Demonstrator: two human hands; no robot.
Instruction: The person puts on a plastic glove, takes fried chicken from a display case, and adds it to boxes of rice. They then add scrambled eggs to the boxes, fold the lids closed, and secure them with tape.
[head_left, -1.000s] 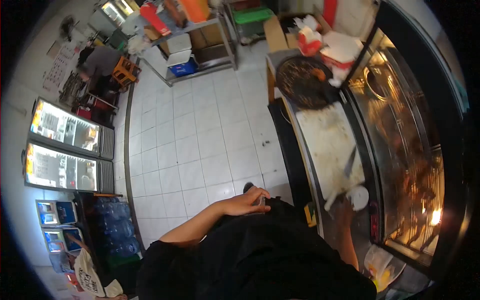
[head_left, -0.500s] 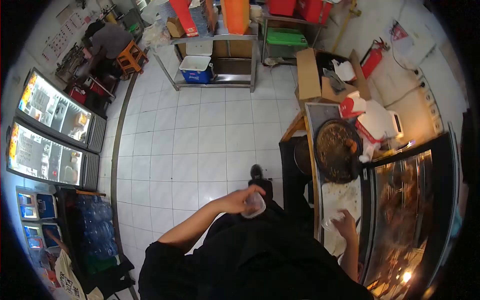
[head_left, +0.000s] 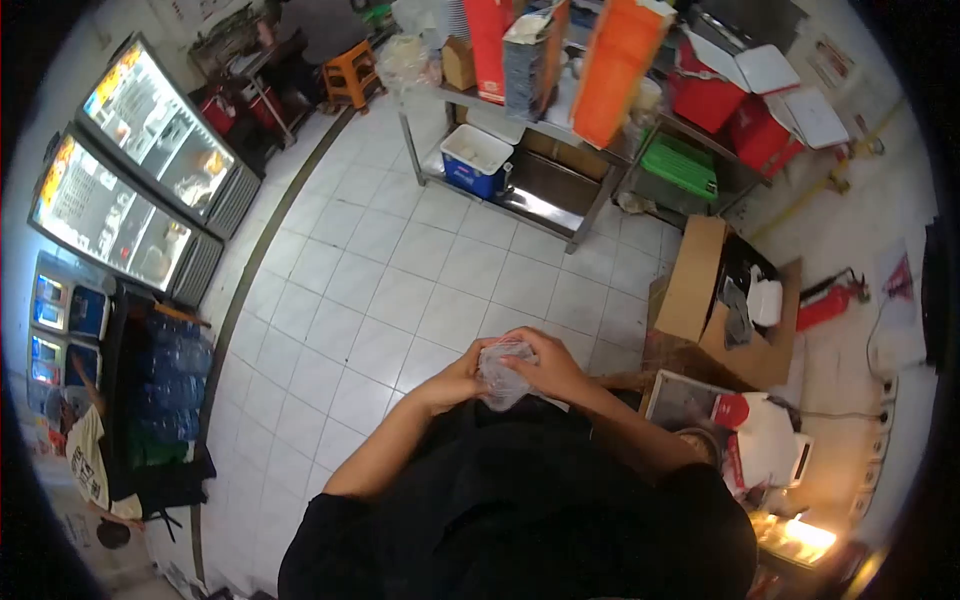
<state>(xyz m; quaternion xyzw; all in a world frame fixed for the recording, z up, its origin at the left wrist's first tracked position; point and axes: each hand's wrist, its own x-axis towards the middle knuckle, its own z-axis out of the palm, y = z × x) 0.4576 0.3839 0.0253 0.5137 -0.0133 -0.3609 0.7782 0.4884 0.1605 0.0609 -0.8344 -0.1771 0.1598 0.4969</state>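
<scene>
Close in front of my body, a small clear plastic tub point(head_left: 506, 380) is held up between both hands. My left hand point(head_left: 456, 382) is closed around its left side. From the right, my right hand point(head_left: 548, 366) grips the top and right side, with its fingers curled over the tub. A thin reddish line shows near the top edge. Fingers cover part of the tub, and I cannot make out whether anything is inside.
Ahead stands a metal table point(head_left: 590, 215) with a blue cooler point(head_left: 475, 180) on its shelf. An open cardboard box point(head_left: 690, 275) and a fire extinguisher point(head_left: 832, 300) are at right. Lit fridges point(head_left: 150, 130) and water bottles point(head_left: 175, 390) line the left. A person's sleeve point(head_left: 90, 455) shows lower left.
My right hand has come from the counter at right, with a clear lid-like piece, to the tub in my left hand. The view has turned left, away from the counter.
</scene>
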